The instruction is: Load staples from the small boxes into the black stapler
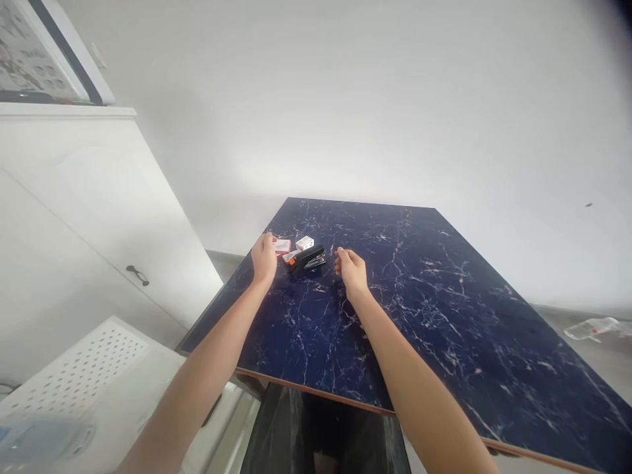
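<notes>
My left hand [264,259] is closed, its fingers curled in, beside a red-and-white small box [282,246]; whether it touches the box I cannot tell. My right hand [352,270] is also closed, resting over the table a little right of a black stapler [307,258] with an orange part at its near end. No object shows in either hand. Behind the stapler stands a small white box [305,243]. Another small pale box [290,256] lies partly hidden at the stapler's left side.
The dark blue marble-patterned table [424,316] reaches back to a white wall [375,99]. A white cabinet [89,197] stands on the left, above a white perforated surface [99,368]. Below the front edge is a black seat [326,428]. A clear plastic bottle [592,328] lies at far right.
</notes>
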A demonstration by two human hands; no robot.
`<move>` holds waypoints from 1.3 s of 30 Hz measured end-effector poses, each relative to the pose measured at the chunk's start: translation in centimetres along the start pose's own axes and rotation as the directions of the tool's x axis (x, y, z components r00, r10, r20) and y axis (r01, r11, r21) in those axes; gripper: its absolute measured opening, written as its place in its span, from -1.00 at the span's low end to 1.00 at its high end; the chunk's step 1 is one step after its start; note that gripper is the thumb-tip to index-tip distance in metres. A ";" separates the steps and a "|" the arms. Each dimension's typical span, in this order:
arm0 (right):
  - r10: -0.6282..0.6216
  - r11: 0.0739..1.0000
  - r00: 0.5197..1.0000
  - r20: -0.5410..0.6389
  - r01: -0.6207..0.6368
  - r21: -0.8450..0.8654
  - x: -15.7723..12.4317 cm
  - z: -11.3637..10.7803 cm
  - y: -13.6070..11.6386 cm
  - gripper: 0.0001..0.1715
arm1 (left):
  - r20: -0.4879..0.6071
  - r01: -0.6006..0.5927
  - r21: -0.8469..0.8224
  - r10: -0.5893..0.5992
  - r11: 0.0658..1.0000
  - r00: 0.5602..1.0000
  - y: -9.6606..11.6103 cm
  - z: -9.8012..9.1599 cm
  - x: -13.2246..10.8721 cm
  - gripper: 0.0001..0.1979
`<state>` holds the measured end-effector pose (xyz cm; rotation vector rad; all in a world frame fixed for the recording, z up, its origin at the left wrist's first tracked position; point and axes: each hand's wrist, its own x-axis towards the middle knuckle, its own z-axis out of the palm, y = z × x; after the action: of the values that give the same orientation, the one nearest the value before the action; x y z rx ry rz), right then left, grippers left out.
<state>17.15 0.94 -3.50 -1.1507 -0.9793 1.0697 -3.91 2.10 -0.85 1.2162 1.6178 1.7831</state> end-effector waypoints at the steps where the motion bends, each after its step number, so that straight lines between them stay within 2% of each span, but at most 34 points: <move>1: 0.011 1.000 1.000 -0.015 -0.011 -0.008 0.0 -0.1 0.0 -0.67 | 0.015 -0.009 0.067 0.008 0.998 1.000 -0.2 -0.2 0.4 -0.63; 5: 0.035 0.999 0.999 -0.025 -0.036 -0.024 0.1 -0.2 0.0 -0.70 | 0.143 -0.079 0.323 0.034 0.943 0.989 -0.9 -1.4 1.8 -0.70; 11: 0.020 0.996 0.999 -0.035 -0.023 -0.087 0.9 -0.8 0.9 -0.67 | 0.333 -0.135 0.509 -0.050 0.850 0.941 -2.0 -3.7 3.9 -0.80; 13: 0.009 0.994 0.999 -0.040 -0.013 -0.104 1.3 -0.9 1.3 -0.66 | 0.364 -0.192 0.502 -0.004 0.844 0.931 -2.4 -4.0 4.6 -0.85; 17: -0.006 0.987 1.000 -0.013 0.004 -0.160 1.8 -1.1 2.0 -0.63 | 0.365 -0.340 0.480 0.169 0.809 0.916 -2.7 -4.5 5.4 -0.67; 21: -0.065 0.961 0.998 0.017 0.067 -0.267 1.9 -1.1 2.4 -0.57 | 0.320 -0.354 0.618 0.187 0.702 0.929 -2.3 -5.3 4.4 -0.71; 23: -0.094 0.946 0.995 0.024 0.097 -0.309 1.9 -1.1 2.4 -0.56 | 0.363 -0.383 0.662 0.172 0.644 0.916 -2.2 -5.9 3.2 -0.72; 25: -0.116 0.927 0.993 0.038 0.122 -0.354 1.7 -1.0 2.2 -0.55 | 0.421 -0.401 0.710 0.107 0.579 0.901 -2.4 -6.4 2.2 -0.61; 27: -0.135 0.904 0.989 0.056 0.146 -0.402 1.5 -0.9 1.9 -0.55 | 0.492 -0.437 0.710 0.054 0.553 0.869 -2.5 -6.7 1.6 -0.53; 30: -0.159 0.875 0.984 0.085 0.181 -0.450 1.1 -0.8 1.5 -0.54 | 0.532 -0.464 0.663 0.066 0.588 0.844 -2.3 -6.9 1.4 -0.51; 32: -0.171 0.865 0.981 0.096 0.196 -0.462 0.9 -0.7 1.4 -0.54 | 0.510 -0.463 0.589 0.140 0.663 0.849 -1.6 -6.8 1.1 -0.58; 34: -0.177 0.860 0.979 0.099 0.203 -0.468 0.7 -0.7 1.4 -0.54 | 0.519 -0.481 0.459 0.215 0.747 0.828 -1.0 -6.5 0.7 -0.63; 36: -0.182 0.855 0.978 0.106 0.210 -0.474 0.6 -0.7 1.5 -0.54 | 0.582 -0.518 0.335 0.260 0.787 0.771 -0.5 -6.1 0.0 -0.64; 39: -0.183 0.848 0.976 0.120 0.218 -0.482 0.6 -0.7 1.5 -0.54 | 0.673 -0.569 0.238 0.289 0.787 0.681 -0.4 -5.5 -0.9 -0.64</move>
<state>17.72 1.52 -5.06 -1.3883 -1.4519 0.7067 -8.10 -1.65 -1.10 2.2836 1.4130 1.0406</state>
